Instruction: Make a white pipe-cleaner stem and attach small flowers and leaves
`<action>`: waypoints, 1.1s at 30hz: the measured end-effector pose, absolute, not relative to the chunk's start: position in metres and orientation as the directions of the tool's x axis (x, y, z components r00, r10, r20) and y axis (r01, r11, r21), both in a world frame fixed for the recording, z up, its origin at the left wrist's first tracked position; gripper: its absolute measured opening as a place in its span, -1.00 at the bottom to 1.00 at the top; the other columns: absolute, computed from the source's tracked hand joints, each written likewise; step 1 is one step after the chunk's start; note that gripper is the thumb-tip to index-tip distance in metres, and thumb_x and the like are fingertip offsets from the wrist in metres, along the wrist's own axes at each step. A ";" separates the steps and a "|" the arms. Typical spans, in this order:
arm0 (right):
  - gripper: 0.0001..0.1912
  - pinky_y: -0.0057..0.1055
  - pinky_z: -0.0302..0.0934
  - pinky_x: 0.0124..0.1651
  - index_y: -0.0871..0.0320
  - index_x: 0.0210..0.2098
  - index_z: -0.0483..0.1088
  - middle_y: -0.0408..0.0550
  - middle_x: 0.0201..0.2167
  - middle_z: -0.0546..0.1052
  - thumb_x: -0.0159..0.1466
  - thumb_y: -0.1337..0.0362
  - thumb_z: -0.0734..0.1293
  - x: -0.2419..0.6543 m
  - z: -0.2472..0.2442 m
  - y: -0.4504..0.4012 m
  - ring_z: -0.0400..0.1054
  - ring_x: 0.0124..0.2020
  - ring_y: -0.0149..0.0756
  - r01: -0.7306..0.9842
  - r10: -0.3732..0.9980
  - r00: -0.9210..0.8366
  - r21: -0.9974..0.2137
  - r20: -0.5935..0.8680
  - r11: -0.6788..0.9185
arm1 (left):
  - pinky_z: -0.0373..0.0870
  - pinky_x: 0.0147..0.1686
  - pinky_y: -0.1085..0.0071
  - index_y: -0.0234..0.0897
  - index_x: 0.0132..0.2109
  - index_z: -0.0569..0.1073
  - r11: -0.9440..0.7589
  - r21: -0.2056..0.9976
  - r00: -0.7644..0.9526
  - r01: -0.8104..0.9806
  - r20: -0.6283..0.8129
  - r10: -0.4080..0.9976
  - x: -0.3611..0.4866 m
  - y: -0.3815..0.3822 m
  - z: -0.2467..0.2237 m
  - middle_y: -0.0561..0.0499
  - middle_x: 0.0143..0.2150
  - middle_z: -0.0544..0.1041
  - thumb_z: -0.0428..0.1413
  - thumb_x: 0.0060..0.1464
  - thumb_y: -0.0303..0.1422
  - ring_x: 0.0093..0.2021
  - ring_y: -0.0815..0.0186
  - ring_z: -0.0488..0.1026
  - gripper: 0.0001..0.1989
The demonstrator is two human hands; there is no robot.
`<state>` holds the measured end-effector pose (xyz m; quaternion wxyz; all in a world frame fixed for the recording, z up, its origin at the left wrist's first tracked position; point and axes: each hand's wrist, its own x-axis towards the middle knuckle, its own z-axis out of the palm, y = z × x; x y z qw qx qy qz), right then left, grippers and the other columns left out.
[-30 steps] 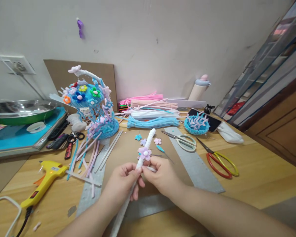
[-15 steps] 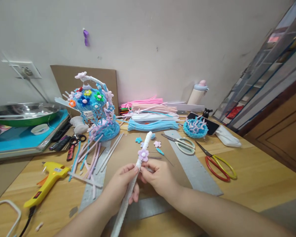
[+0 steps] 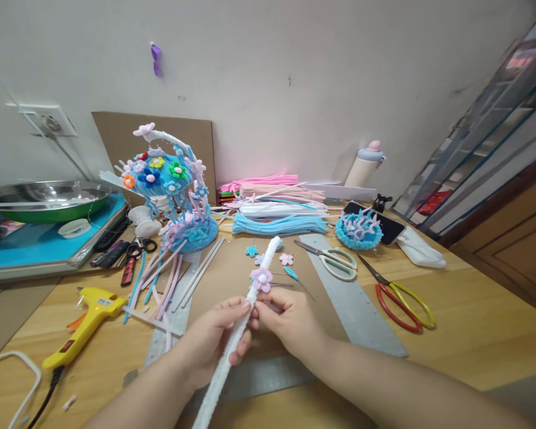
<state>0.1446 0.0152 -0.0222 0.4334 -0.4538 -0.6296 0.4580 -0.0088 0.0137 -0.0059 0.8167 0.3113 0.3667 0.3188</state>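
Note:
A long white fuzzy stem (image 3: 221,372) slants up from the bottom edge, its tip over the brown cardboard (image 3: 214,286). On its upper part sits a lilac flower (image 3: 261,279) with a white centre. My left hand (image 3: 217,336) is closed round the stem below the flower, thumb on top. My right hand (image 3: 292,319) pinches at the stem just under the flower; whether its fingertips also hold something small is hidden. Beyond the stem lie a blue flower (image 3: 252,251), a pale pink flower (image 3: 286,259) and a small blue piece (image 3: 290,273) by thin wires.
Left are a yellow glue gun (image 3: 87,325), cut stems (image 3: 167,286) and a flowered blue lamp-like craft (image 3: 165,173). Bundled stems (image 3: 279,224) lie behind. White-handled scissors (image 3: 337,263), red-and-yellow-handled scissors (image 3: 404,304) and a blue fuzzy bowl (image 3: 360,231) are on the right.
The view has shifted slightly. Both hands keep their hold on the stem, and the flower has turned a little with it.

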 end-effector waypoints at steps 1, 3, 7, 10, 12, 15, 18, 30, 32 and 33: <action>-0.81 -0.53 0.14 -0.37 0.18 -0.51 0.43 -0.17 -0.56 0.46 0.18 0.33 0.23 0.144 -0.022 0.015 0.31 -0.47 -0.40 0.175 0.968 -0.219 -0.971 0.120 0.160 | 0.00 -0.79 0.64 -0.36 -0.39 0.40 0.604 0.744 0.543 -0.287 -0.393 0.742 -0.009 0.014 -0.005 0.09 -0.71 0.31 -0.02 0.11 -0.31 -0.80 0.55 0.15 -0.78; -0.79 -0.52 0.12 -0.40 0.18 -0.54 0.41 -0.18 -0.60 0.43 0.19 0.33 0.22 0.145 -0.023 0.015 0.28 -0.51 -0.42 0.189 0.968 -0.229 -0.970 0.106 0.151 | -0.03 -0.80 0.64 -0.39 -0.38 0.43 0.613 0.746 0.581 -0.261 -0.386 0.717 -0.011 0.015 -0.005 0.07 -0.72 0.31 -0.04 0.12 -0.30 -0.81 0.55 0.14 -0.74; -0.77 -0.50 0.12 -0.37 0.16 -0.55 0.40 -0.18 -0.60 0.43 0.20 0.32 0.21 0.146 -0.026 0.015 0.27 -0.49 -0.41 0.213 0.959 -0.254 -0.959 0.128 0.185 | -0.06 -0.81 0.64 -0.45 -0.40 0.46 0.641 0.742 0.629 -0.196 -0.406 0.663 -0.013 0.019 -0.005 0.04 -0.75 0.30 -0.06 0.13 -0.26 -0.82 0.55 0.13 -0.65; -0.81 -0.49 0.15 -0.31 0.16 -0.48 0.44 -0.16 -0.51 0.48 0.20 0.31 0.23 0.148 -0.027 0.016 0.31 -0.42 -0.38 0.193 0.958 -0.244 -0.961 0.148 0.197 | 0.03 -0.78 0.65 -0.42 -0.43 0.44 0.643 0.733 0.551 -0.222 -0.450 0.703 -0.013 0.019 -0.007 0.05 -0.70 0.34 0.05 0.06 -0.30 -0.79 0.56 0.16 -0.75; -0.82 -0.48 0.17 -0.30 0.16 -0.45 0.46 -0.15 -0.48 0.49 0.19 0.30 0.24 0.148 -0.027 0.017 0.33 -0.40 -0.36 0.195 0.963 -0.229 -0.962 0.145 0.192 | 0.10 -0.75 0.64 -0.37 -0.43 0.42 0.633 0.726 0.481 -0.271 -0.467 0.742 -0.012 0.018 -0.009 0.08 -0.65 0.36 0.12 0.01 -0.34 -0.76 0.56 0.18 -0.84; -0.82 -0.49 0.18 -0.30 0.17 -0.44 0.46 -0.14 -0.48 0.49 0.19 0.30 0.23 0.147 -0.026 0.017 0.32 -0.40 -0.36 0.197 0.966 -0.213 -0.962 0.148 0.191 | 0.14 -0.75 0.64 -0.34 -0.43 0.38 0.621 0.719 0.451 -0.311 -0.464 0.762 -0.010 0.015 -0.009 0.11 -0.62 0.35 0.14 -0.01 -0.35 -0.74 0.56 0.18 -0.85; -0.82 -0.50 0.18 -0.32 0.17 -0.47 0.45 -0.16 -0.50 0.49 0.18 0.32 0.24 0.146 -0.024 0.016 0.33 -0.42 -0.38 0.171 0.965 -0.216 -0.967 0.148 0.187 | 0.16 -0.75 0.65 -0.35 -0.41 0.39 0.632 0.700 0.473 -0.331 -0.457 0.754 -0.010 0.015 -0.008 0.09 -0.53 0.37 0.14 -0.01 -0.36 -0.69 0.56 0.22 -0.87; -0.79 -0.52 0.15 -0.34 0.19 -0.49 0.44 -0.14 -0.50 0.49 0.21 0.30 0.23 0.147 -0.025 0.017 0.32 -0.42 -0.38 0.225 0.951 -0.258 -0.947 0.168 0.228 | 0.16 -0.80 0.62 -0.39 -0.44 0.44 0.421 0.900 0.336 -0.116 -0.363 0.869 -0.006 0.013 -0.010 0.06 -0.59 0.41 0.15 -0.05 -0.23 -0.75 0.53 0.26 -0.75; -0.80 -0.51 0.15 -0.34 0.18 -0.42 0.46 -0.13 -0.47 0.49 0.21 0.30 0.21 0.150 -0.025 0.020 0.33 -0.41 -0.37 0.242 0.938 -0.296 -0.936 0.180 0.256 | 0.17 -0.80 0.61 -0.39 -0.43 0.44 0.373 0.922 0.300 -0.103 -0.328 0.896 -0.004 0.013 -0.010 0.07 -0.58 0.40 0.16 -0.07 -0.21 -0.75 0.51 0.27 -0.73; -0.80 -0.50 0.16 -0.33 0.17 -0.39 0.46 -0.13 -0.47 0.49 0.22 0.30 0.21 0.152 -0.024 0.021 0.33 -0.41 -0.37 0.251 0.930 -0.320 -0.930 0.183 0.270 | 0.16 -0.81 0.60 -0.39 -0.44 0.44 0.355 0.930 0.292 -0.100 -0.313 0.904 -0.004 0.013 -0.010 0.08 -0.59 0.39 0.15 -0.07 -0.20 -0.76 0.52 0.26 -0.72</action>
